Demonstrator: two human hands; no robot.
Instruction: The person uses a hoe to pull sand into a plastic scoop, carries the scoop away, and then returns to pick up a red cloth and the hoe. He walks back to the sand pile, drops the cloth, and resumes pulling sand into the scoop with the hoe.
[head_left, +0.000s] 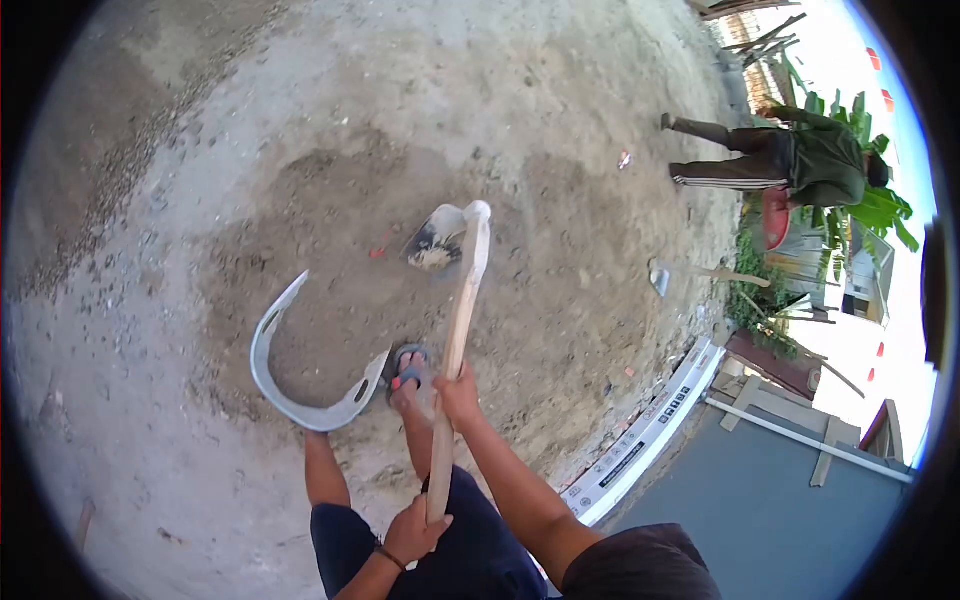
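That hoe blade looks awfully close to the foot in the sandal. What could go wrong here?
1. The grey metal hoe blade on the long wooden handle hangs above the sand pile, not far from the sandalled foot; a short stroke might strike the toes.
2. The curved grey metal band lies right beside that foot and could trip the person.
3. The right hand and left hand grip bare; the handle may slip.

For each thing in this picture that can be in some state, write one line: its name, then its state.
Hoe: gripped by both hands, blade raised above the sand, some sand stuck to it.
Left hand: closed on the handle's end.
Right hand: closed on the handle, higher up.
Sand pile: loose, spread out on the ground.
Curved metal strip: lying bent on the sand.
Shovel: lying flat, unheld.
Other person: bent forward.
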